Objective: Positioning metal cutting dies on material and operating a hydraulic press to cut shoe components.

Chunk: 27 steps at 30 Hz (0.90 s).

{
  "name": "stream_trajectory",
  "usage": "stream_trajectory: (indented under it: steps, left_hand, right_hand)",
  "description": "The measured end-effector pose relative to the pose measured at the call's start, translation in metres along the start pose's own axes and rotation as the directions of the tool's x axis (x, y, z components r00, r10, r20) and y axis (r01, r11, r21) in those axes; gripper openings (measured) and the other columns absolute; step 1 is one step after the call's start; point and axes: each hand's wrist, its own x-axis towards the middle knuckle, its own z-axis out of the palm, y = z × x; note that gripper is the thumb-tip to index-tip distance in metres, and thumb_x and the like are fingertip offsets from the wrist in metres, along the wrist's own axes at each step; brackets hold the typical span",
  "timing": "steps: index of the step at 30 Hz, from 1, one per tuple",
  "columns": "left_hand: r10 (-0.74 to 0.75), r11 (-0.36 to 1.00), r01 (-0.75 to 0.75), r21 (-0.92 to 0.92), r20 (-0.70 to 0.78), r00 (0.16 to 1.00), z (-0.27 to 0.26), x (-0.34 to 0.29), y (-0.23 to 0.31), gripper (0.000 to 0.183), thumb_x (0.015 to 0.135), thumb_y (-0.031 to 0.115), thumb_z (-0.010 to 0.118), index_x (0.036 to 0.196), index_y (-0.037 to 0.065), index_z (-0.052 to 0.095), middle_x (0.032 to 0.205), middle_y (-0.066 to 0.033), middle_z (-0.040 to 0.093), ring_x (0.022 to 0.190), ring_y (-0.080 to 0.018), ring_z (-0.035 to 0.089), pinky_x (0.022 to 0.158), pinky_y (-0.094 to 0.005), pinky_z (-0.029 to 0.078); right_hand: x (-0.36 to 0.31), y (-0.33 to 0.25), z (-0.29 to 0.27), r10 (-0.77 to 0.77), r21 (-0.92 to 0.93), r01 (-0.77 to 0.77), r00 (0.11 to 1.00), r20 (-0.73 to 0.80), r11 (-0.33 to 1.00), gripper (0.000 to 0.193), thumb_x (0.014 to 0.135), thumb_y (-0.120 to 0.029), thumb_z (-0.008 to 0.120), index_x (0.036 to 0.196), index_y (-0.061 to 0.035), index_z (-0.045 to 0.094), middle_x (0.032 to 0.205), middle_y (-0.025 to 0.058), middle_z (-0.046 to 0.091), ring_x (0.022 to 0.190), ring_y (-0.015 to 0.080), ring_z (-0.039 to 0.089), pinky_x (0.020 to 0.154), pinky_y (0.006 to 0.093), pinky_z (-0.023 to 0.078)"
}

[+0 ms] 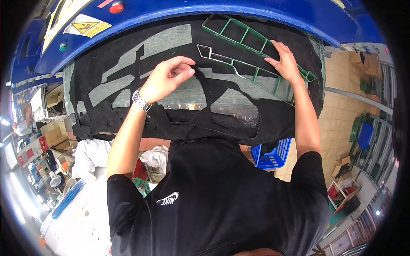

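Observation:
My right hand (284, 64) grips the edge of a green metal-strip cutting die (245, 35), thumb and fingers on either side of its wall. This long die with crossbars lies at the far right of a black fabric sheet (275, 117). A second, similar cutting die (256, 75) lies nearer, below the first, partly under my right forearm. My left hand (171, 77) hovers over the middle of the sheet, fingers bent and thumb apart, holding nothing. Long cut-out gaps in the sheet show a grey-green board (171, 41) beneath.
A blue machine beam (171, 17) with a red button (116, 7) and a yellow warning sticker runs along the far side. Under the near edge at right stands a blue plastic crate (275, 157). White cloth (92, 158) and clutter lie at left; cardboard boxes (367, 64) at far right.

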Motion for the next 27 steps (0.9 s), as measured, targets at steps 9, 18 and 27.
stream_trajectory:
  steps: [9,18,27]
  left_hand:
    - [-0.111,0.993,0.116,0.015,-0.209,0.972,-0.002,0.012,-0.018,0.029,0.099,0.015,0.071,0.123,0.001,0.067,0.106,-0.0071,0.073,0.096,-0.0115,0.069,0.086,-0.0274,0.055]
    - [-0.136,0.99,0.123,-0.067,-0.25,0.959,0.004,0.024,-0.02,0.026,0.1,0.014,0.068,0.123,0.001,0.068,0.105,-0.0052,0.074,0.095,-0.0091,0.068,0.085,-0.0266,0.055]
    - [0.141,0.927,-0.06,0.369,-0.197,0.97,-0.014,0.142,-0.047,0.032,0.101,0.025,0.066,0.125,0.004,0.068,0.111,-0.0092,0.075,0.099,-0.0164,0.071,0.087,-0.0313,0.056]
  right_hand:
    - [0.003,0.006,-0.016,-0.093,0.045,0.093,0.996,0.009,0.995,0.065,0.081,-0.015,0.082,0.139,-0.0001,0.058,0.131,0.0173,0.063,0.121,0.0382,0.058,0.105,0.0428,0.045]
    - [-0.006,-0.019,-0.063,-0.174,0.033,0.174,0.985,0.018,0.984,0.067,0.08,-0.016,0.08,0.141,-0.0043,0.056,0.136,0.015,0.061,0.125,0.0328,0.056,0.106,0.0425,0.041]
    - [-0.094,-0.029,-0.084,-0.109,0.055,0.113,0.991,-0.081,0.992,0.071,0.072,-0.006,0.084,0.139,-0.0075,0.059,0.136,0.0148,0.062,0.128,0.0347,0.056,0.11,0.0444,0.04]
